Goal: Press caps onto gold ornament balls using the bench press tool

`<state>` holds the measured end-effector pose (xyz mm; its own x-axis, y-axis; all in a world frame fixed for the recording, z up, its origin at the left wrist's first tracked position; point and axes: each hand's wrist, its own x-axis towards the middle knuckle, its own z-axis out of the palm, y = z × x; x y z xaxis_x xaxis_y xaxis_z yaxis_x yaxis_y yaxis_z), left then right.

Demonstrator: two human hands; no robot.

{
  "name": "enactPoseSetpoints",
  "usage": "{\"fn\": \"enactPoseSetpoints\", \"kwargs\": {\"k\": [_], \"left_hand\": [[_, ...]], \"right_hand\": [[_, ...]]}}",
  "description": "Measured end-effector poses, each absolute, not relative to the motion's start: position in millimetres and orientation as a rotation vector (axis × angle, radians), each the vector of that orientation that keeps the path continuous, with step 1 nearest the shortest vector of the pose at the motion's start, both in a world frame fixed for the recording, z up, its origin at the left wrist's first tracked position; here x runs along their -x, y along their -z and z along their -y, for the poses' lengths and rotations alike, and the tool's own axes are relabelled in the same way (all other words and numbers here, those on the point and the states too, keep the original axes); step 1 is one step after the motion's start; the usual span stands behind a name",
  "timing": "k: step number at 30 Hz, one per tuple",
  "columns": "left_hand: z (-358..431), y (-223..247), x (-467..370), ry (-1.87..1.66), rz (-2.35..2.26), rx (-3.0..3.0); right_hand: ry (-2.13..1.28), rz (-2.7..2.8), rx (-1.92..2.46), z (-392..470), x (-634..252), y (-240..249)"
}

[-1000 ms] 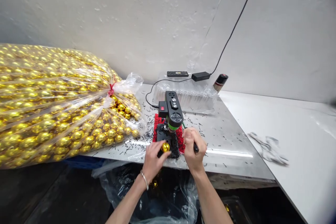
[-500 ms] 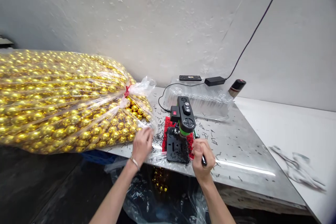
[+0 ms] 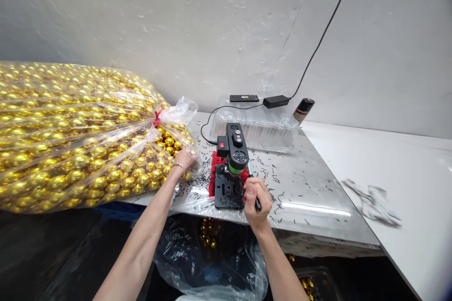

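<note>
My right hand (image 3: pixel 258 200) is closed around the black grip of a lever (image 3: pixel 258 205) on the right side of a small bench machine (image 3: pixel 237 143). This machine has a black motor head with a green ring, above a black slotted base plate (image 3: pixel 222 195) littered with dark shavings. My left hand (image 3: pixel 185 159) reaches to loose gold balls (image 3: pixel 169 142) at the near end of a big clear plastic bag (image 3: pixel 88 150) full of gold balls. Its fingertips are hidden, so what they touch cannot be made out.
A red mat (image 3: pixel 212 169) lies under the machine. Behind it are a clear plastic tray (image 3: pixel 254 134), a power adapter (image 3: pixel 276 101) with cable, a remote-like black bar (image 3: pixel 244 98) and a spray can (image 3: pixel 303 109). White gloves (image 3: pixel 376 202) lie right. An open plastic bag (image 3: pixel 212 273) holding gold balls hangs below the table edge.
My left hand has moved from beside the base plate up and left to the gold balls at the bag. My right hand stays on the lever. The view has shifted slightly right.
</note>
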<state>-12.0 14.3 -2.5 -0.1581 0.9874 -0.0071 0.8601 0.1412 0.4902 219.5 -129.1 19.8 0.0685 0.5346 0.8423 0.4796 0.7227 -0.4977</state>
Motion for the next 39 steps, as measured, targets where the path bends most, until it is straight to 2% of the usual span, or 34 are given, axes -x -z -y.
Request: {"fn": "enactPoseSetpoints", "kwargs": {"k": [3,5,7,10,14,19,25,33,39], "left_hand": [[13.8,-5.4,19.8,-0.862,-2.018,-1.543],[41.8,-9.3,21.6,-1.262,-1.685,-1.184],[72.4,-11.0,17.4,-1.467,-1.29,-0.793],[109.4,-8.5,-0.7,-1.374,-1.031,-0.512],[123.2,5.5,-34.7,-1.235,-0.973,-0.401],[106.0,32.3,-70.4,-1.216,-1.07,-0.56],[92.2,57.0,-88.2,-1.242,-1.323,-1.253],[94.9,65.2,-90.8,-1.176,-1.582,-1.716],[98.4,68.1,-90.9,-1.187,-1.533,-1.919]], "right_hand": [[-0.068,1.567,0.862,130.3,-219.4,-19.8],[-0.072,1.553,0.872,130.5,-218.8,-19.4],[-0.076,1.532,0.869,130.3,-218.0,-18.6],[-0.081,1.51,0.849,129.4,-216.9,-17.2],[-0.075,1.519,0.851,129.4,-217.2,-17.1],[-0.066,1.561,0.879,131.4,-218.8,-19.2],[-0.056,1.564,0.881,132.1,-219.0,-18.2],[-0.055,1.564,0.853,131.3,-220.0,-16.9],[-0.083,1.562,0.851,132.6,-219.9,-14.3]]}}
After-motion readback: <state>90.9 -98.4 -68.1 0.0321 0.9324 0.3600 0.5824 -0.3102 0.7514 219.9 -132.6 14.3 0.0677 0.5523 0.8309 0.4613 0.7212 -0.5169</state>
